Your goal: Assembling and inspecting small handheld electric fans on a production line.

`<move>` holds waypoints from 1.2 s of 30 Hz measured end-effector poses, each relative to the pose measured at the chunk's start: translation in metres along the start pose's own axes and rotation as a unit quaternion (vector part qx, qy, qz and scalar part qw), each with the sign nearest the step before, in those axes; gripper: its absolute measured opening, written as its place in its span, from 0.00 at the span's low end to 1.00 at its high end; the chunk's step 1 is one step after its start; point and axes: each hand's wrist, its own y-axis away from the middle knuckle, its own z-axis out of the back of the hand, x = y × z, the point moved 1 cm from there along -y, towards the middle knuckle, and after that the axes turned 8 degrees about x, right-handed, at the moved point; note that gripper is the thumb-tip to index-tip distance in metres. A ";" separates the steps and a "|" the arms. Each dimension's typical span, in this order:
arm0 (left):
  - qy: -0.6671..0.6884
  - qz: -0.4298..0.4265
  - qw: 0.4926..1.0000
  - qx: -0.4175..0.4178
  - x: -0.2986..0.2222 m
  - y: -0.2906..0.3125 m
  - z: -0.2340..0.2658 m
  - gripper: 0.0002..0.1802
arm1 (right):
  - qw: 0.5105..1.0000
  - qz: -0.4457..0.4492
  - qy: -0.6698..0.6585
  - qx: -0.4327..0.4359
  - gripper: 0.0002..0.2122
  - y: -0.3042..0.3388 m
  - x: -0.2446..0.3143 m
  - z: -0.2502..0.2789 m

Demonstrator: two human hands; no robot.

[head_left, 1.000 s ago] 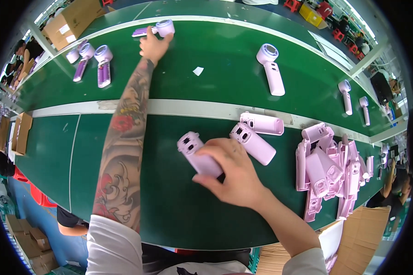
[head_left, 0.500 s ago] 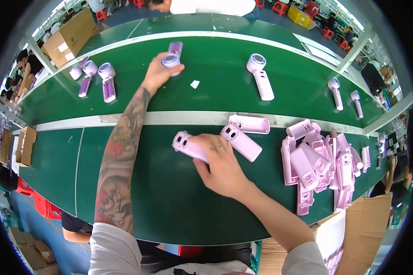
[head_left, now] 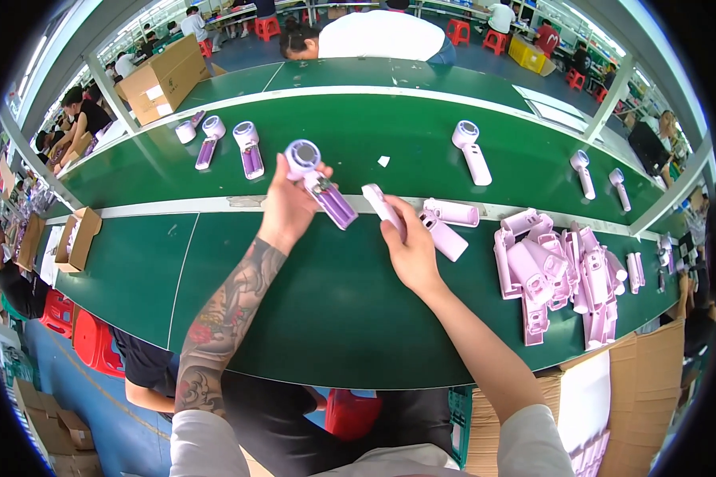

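Observation:
My left hand [head_left: 288,211] grips a lilac handheld fan [head_left: 336,208] with a round head; its handle is uncovered and shows purple insides and a bit of circuitry. Close by on the right, my right hand [head_left: 414,250] holds a pale pink handle cover [head_left: 385,210], tilted and apart from the fan. Just beyond the right hand lie two more covers, one flat [head_left: 447,240] and one against the rail [head_left: 455,212]. A heap of pink handle covers [head_left: 525,270] rests on the right of the green table.
On the far green strip stand uncovered fans [head_left: 251,161] at left, a covered fan [head_left: 475,163] and two smaller-looking ones [head_left: 584,180] at right, plus a white scrap [head_left: 383,161]. A pale rail [head_left: 143,210] crosses the table. Cardboard boxes [head_left: 167,78] flank it; a person [head_left: 382,36] leans opposite.
My left hand has brought the fan back from the far strip toward me. My right hand has lifted the cover off the table and turned it upright, nearer the fan. The view has shifted.

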 end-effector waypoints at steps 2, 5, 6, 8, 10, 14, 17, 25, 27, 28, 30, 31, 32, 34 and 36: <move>0.020 0.020 0.999 0.021 0.012 0.006 -0.004 0.34 | 0.999 0.037 0.030 -0.008 0.19 -0.004 0.005 -0.008; -0.023 0.068 0.997 0.029 0.027 0.013 -0.013 0.35 | 0.990 0.110 0.089 -0.014 0.19 -0.006 0.008 -0.014; -0.017 0.068 0.997 0.027 0.029 0.014 -0.017 0.35 | 0.987 0.130 0.099 -0.010 0.20 -0.007 0.008 -0.014; -0.032 0.078 0.995 0.045 0.029 0.016 -0.025 0.37 | 0.978 0.171 0.117 -0.001 0.20 -0.007 0.009 -0.016; -0.036 0.082 0.995 0.049 0.029 0.018 -0.026 0.38 | 0.975 0.162 0.149 0.004 0.20 -0.006 0.009 -0.019; -0.023 0.088 0.993 0.077 0.027 0.020 -0.027 0.29 | 0.972 0.140 0.186 0.016 0.22 -0.005 0.015 -0.020; -0.192 0.053 0.970 0.136 0.028 0.023 -0.034 0.26 | 0.983 0.117 0.142 0.024 0.23 -0.005 0.015 -0.019; -0.249 0.054 0.953 0.162 0.025 0.029 -0.053 0.30 | 0.997 -0.036 -0.064 0.020 0.25 -0.011 0.004 -0.015; -0.267 0.058 0.947 0.167 0.032 0.033 -0.056 0.30 | 0.997 0.067 0.041 -0.005 0.25 -0.009 -0.002 -0.018; -0.284 0.062 0.942 0.169 0.036 0.035 -0.056 0.29 | 0.989 0.117 0.094 -0.018 0.25 -0.009 -0.002 -0.018; -0.302 0.071 0.935 0.172 0.041 0.036 -0.054 0.29 | 0.991 0.110 0.068 -0.016 0.25 -0.007 -0.001 -0.020; -0.317 0.064 0.931 0.171 0.043 0.037 -0.054 0.29 | 0.994 0.104 0.044 -0.010 0.24 -0.006 0.000 -0.021; -0.333 0.058 0.926 0.170 0.044 0.037 -0.054 0.30 | 0.995 0.099 0.019 -0.005 0.24 -0.005 0.002 -0.022; -0.349 0.054 0.920 0.170 0.047 0.037 -0.055 0.30 | 0.996 0.079 0.030 -0.003 0.24 -0.005 0.008 -0.022; -0.368 0.036 0.918 0.141 0.049 0.039 -0.057 0.29 | 0.998 0.042 0.056 0.006 0.24 -0.005 0.013 -0.021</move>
